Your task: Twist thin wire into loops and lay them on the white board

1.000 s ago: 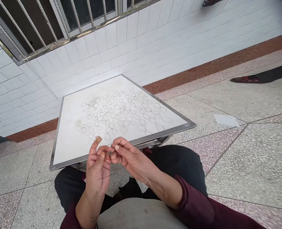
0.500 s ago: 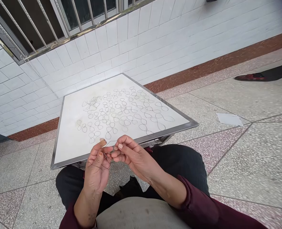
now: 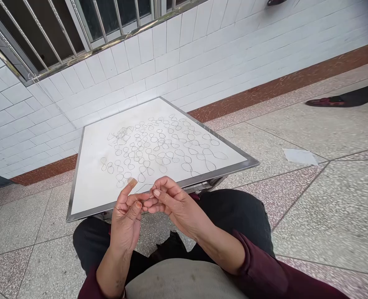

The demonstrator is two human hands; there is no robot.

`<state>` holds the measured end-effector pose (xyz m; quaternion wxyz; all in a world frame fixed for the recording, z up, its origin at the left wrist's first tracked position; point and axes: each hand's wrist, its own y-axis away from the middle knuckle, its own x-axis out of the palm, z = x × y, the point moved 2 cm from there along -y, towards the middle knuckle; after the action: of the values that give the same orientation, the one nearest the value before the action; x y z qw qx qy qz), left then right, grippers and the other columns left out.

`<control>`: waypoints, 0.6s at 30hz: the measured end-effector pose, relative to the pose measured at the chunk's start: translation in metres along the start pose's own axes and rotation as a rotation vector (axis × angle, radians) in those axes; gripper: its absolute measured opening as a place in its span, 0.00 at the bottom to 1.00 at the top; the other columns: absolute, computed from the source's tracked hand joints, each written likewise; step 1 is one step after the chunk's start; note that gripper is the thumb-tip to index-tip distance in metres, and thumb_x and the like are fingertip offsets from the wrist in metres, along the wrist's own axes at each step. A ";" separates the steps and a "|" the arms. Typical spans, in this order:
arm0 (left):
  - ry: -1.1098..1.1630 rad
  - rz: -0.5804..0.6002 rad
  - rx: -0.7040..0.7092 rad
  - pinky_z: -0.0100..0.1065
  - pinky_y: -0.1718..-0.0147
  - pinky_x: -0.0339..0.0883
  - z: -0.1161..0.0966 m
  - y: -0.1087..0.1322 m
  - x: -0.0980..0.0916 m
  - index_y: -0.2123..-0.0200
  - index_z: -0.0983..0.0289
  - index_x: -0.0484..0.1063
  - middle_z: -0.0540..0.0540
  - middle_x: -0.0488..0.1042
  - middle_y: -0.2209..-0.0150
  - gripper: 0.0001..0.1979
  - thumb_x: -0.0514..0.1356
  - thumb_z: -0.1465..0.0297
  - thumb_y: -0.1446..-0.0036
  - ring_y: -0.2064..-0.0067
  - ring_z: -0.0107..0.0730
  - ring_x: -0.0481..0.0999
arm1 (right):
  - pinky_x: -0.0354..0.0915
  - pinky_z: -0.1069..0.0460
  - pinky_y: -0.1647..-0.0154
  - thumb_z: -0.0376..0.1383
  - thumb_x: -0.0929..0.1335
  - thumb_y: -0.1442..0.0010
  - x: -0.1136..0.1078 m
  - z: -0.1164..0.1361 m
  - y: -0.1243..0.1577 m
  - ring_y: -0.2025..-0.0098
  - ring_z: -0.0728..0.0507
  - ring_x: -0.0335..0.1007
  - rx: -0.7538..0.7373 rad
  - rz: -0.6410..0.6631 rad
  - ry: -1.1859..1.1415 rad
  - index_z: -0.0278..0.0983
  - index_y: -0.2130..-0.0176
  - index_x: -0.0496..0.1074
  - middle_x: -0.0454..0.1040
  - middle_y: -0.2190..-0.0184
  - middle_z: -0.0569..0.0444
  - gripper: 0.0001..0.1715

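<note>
My left hand point(image 3: 126, 222) and my right hand point(image 3: 179, 207) meet over the near edge of a white table point(image 3: 90, 187). Thumb and fingers of my left hand are pinched together, while its taped index finger points up. My right hand pinches with thumb and index finger, its other fingers curled near my left fingertips. A thin dark wire point(image 3: 143, 187) rises at the fingertips; most of it is hidden by the fingers. On the tabletop lie several thin figure-eight wire loops point(image 3: 146, 167), spread in rough rows, with a tangled wire bunch point(image 3: 121, 133) at the back left.
A metal rim point(image 3: 202, 177) edges the table, which stands by a white tiled wall point(image 3: 115, 95) under a barred window point(image 3: 103, 20). White paper point(image 3: 300, 156) lies on the speckled floor at right. Another person's shoe point(image 3: 324, 102) shows farther back.
The wire that looped across my left palm no longer shows there. My left thumb has moved slightly right toward my right fingers. My right hand stays nearly in place.
</note>
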<state>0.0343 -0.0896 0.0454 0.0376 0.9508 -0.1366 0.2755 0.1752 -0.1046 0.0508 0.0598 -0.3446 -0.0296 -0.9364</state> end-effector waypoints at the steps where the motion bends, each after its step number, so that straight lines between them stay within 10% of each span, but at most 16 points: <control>1: -0.013 -0.009 0.016 0.29 0.59 0.71 -0.001 0.000 0.000 0.45 0.58 0.71 0.53 0.82 0.62 0.25 0.68 0.71 0.47 0.63 0.27 0.79 | 0.71 0.53 0.63 0.42 0.73 0.42 0.000 0.000 0.000 0.68 0.50 0.76 0.002 -0.003 0.013 0.40 0.64 0.66 0.76 0.71 0.59 0.13; 18: -0.102 -0.134 0.250 0.30 0.64 0.70 0.007 0.000 -0.008 0.50 0.56 0.75 0.50 0.80 0.68 0.22 0.70 0.68 0.50 0.68 0.26 0.77 | 0.57 0.54 0.70 0.42 0.77 0.50 0.001 -0.011 0.002 0.73 0.51 0.59 0.011 -0.104 0.051 0.38 0.72 0.69 0.70 0.75 0.60 0.16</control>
<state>0.0317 -0.0888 0.0355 -0.0697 0.9678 -0.0392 0.2385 0.1678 -0.1073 0.0434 0.0138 -0.3183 -0.0509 -0.9465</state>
